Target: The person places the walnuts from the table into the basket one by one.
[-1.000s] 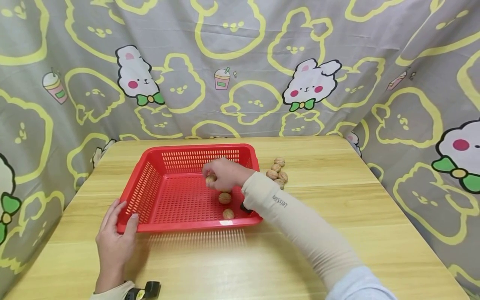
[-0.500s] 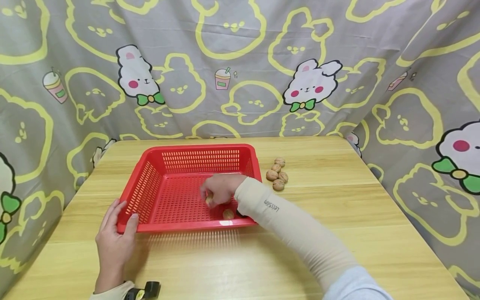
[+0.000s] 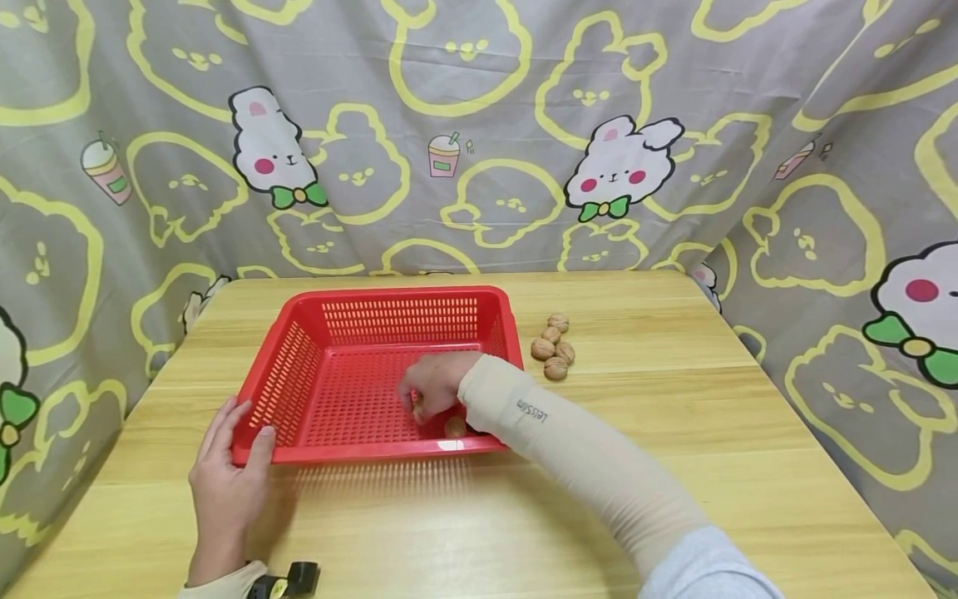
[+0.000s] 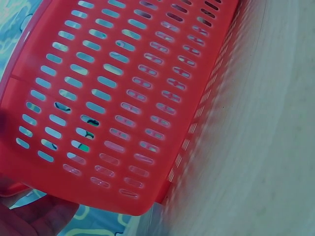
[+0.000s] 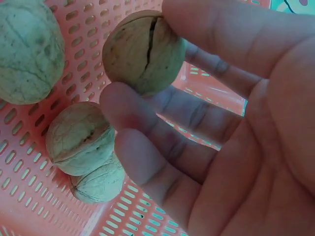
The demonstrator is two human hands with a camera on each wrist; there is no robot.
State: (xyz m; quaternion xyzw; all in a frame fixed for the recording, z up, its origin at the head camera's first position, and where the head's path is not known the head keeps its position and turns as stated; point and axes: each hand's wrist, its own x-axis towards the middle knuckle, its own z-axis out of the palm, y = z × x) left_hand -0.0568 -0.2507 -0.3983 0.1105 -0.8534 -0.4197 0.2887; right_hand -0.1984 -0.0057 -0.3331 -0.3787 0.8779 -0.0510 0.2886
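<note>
A red plastic basket [image 3: 374, 452] with slotted walls stands on the table. My left hand [image 3: 228, 482] grips its near left corner, thumb on the front rim and fingers over the left rim; in the left wrist view the slotted wall [image 4: 108, 98] fills most of the picture. Down inside the basket, my right hand [image 3: 436, 383] pinches a walnut [image 5: 145, 54] with a dark crack between thumb and fingers. Beside that hand lie further walnuts on the basket floor, one [image 5: 81, 140] touching another [image 5: 101, 182], and a larger-looking one [image 5: 29, 51] nearer the camera.
Several walnuts [image 3: 555, 368] sit in a cluster on the wooden table [image 3: 674, 399], just right of the basket. A patterned grey curtain [image 3: 494, 150] hangs behind the table and along its sides.
My right hand has come down toward the basket floor and nearer the front, with the walnut in its fingers. Its forearm now uncovers the table walnuts fully. The left hand stays put.
</note>
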